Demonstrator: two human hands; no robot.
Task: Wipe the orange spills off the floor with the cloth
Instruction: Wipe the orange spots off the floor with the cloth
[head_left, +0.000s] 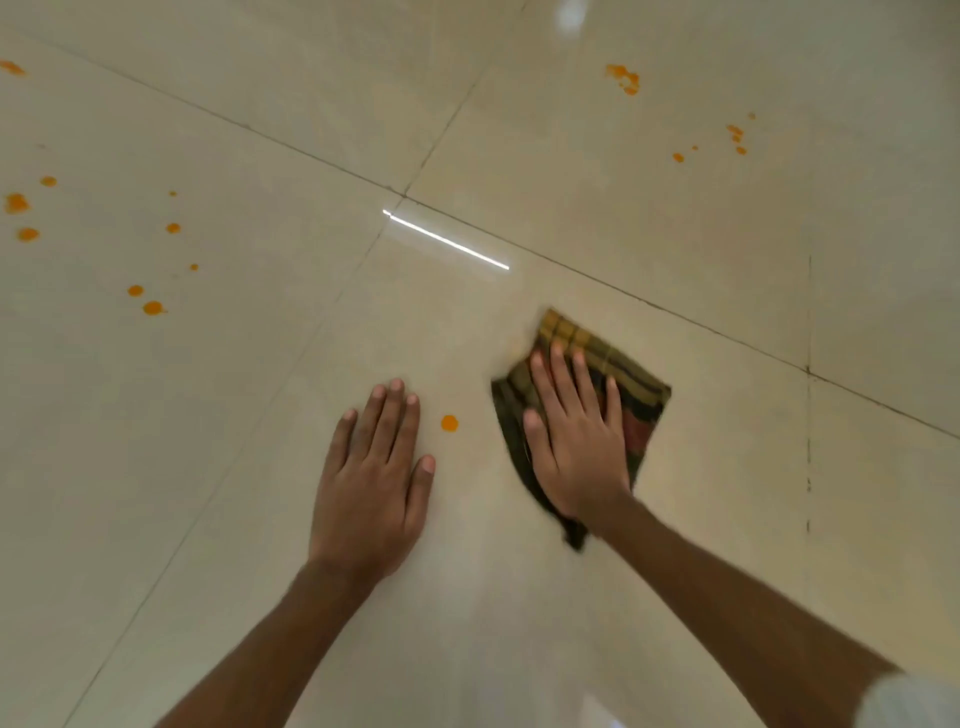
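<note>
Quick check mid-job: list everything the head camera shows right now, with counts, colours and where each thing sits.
Glossy beige tiled floor: one, beige, fills the view, dark grout lines crossing.
Single round orange drop: one, orange, between the two hands.
Left cluster of orange drops: roughly ten, orange, far left.
Upper-right cluster of orange drops: several, orange, top right.
Checked brown-and-olive cloth: one, flat on floor, right of centre.
Left hand: flat on bare floor, empty.
Right hand: flat, pressing on the cloth.
</note>
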